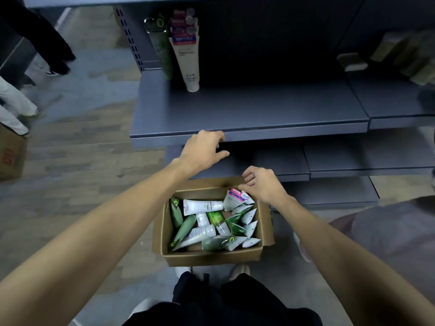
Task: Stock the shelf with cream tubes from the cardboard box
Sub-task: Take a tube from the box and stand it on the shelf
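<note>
**A:** Where are the fingers right now?

**B:** The right hand (pixel 263 184) hovers over the far right corner of the cardboard box (pixel 211 257). Its fingers (pixel 248 178) are loosely curled and clamped on nothing I can make out. Just below the fingertips stands a white tube with a pink label (pixel 236 198), leaning on the box wall. Whether they touch it, I cannot tell.

**A:** And the left hand?

**B:** The left hand (pixel 202 149) is raised beyond the box, fingers (pixel 217 136) bent and spread, holding nothing, at the front lip of the grey shelf (pixel 247 109).

**A:** What lies farther out from the fingers?

**B:** Below and nearer the person, the box holds a loose jumble of green and white cream tubes (pixel 202 205), overlapping. Beyond the left fingers, at the shelf's back left, a white tube (pixel 188 60) stands cap down beside a green tube (pixel 162 50).

**A:** What could go wrong?

**B:** I judge that a pinch on the pink-labelled tube's thin crimped end could slip. The tubes are piled, so lifting one may drag neighbours. A tall tube set on its small cap could topple and knock the two already standing.
</note>
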Demonstrator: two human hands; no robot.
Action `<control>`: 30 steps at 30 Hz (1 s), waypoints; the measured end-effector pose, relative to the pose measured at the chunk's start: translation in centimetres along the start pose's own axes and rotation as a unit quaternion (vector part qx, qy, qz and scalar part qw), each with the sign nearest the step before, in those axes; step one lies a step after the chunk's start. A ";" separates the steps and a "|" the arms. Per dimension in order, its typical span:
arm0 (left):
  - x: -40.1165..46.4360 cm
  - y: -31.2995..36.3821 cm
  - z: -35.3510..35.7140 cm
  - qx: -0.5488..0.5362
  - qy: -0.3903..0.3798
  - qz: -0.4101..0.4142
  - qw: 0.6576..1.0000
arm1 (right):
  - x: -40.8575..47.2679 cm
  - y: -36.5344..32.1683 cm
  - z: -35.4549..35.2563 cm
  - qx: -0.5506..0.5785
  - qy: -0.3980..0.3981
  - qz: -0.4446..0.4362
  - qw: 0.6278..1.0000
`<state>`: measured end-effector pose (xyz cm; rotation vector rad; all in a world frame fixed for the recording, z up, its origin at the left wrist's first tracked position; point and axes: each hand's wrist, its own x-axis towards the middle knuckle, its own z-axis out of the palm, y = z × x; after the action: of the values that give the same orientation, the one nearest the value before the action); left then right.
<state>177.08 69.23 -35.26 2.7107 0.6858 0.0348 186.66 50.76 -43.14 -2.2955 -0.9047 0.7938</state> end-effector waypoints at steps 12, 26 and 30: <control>-3.5 1.4 10.5 0.007 -0.108 -0.021 0.994 | -1.9 5.7 3.5 -0.014 -0.024 0.078 0.997; -2.6 0.8 16.7 0.153 -0.165 0.041 0.973 | -3.8 8.6 5.9 0.030 -0.033 0.111 0.993; -2.7 0.8 17.2 0.151 -0.194 0.034 0.969 | -4.1 8.6 6.1 0.038 -0.039 0.111 0.992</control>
<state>176.86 61.75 -51.03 2.8959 0.5133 -0.6149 183.56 44.02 -51.70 -2.3377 -0.6467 1.0001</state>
